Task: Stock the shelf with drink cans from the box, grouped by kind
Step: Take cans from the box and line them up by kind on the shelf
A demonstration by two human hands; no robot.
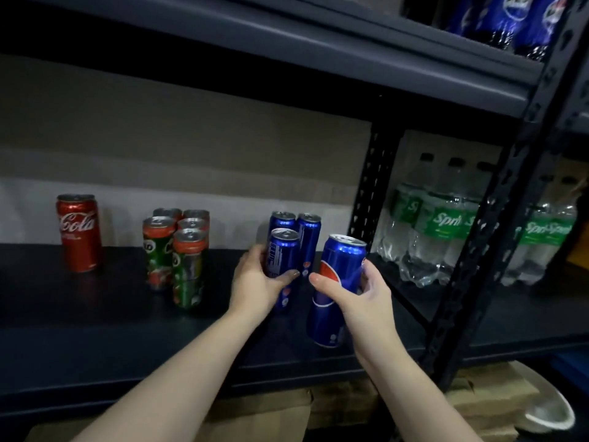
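On the dark shelf (95, 330) stand a lone red cola can (79, 232) at the left, a cluster of several green-and-red cans (180, 250) in the middle, and two blue cans (296, 224) at the back right. My left hand (258, 282) grips a third blue can (283, 253) upright just in front of those two. My right hand (363, 298) holds a fourth blue can (338, 282), tilted slightly, to the right of the group and nearer the shelf's front.
A black perforated upright (369, 186) bounds the bay on the right. Beyond it stand clear bottles with green labels (446, 224). Blue bottles (516, 17) sit on the shelf above. Cardboard boxes (344, 406) lie under the shelf.
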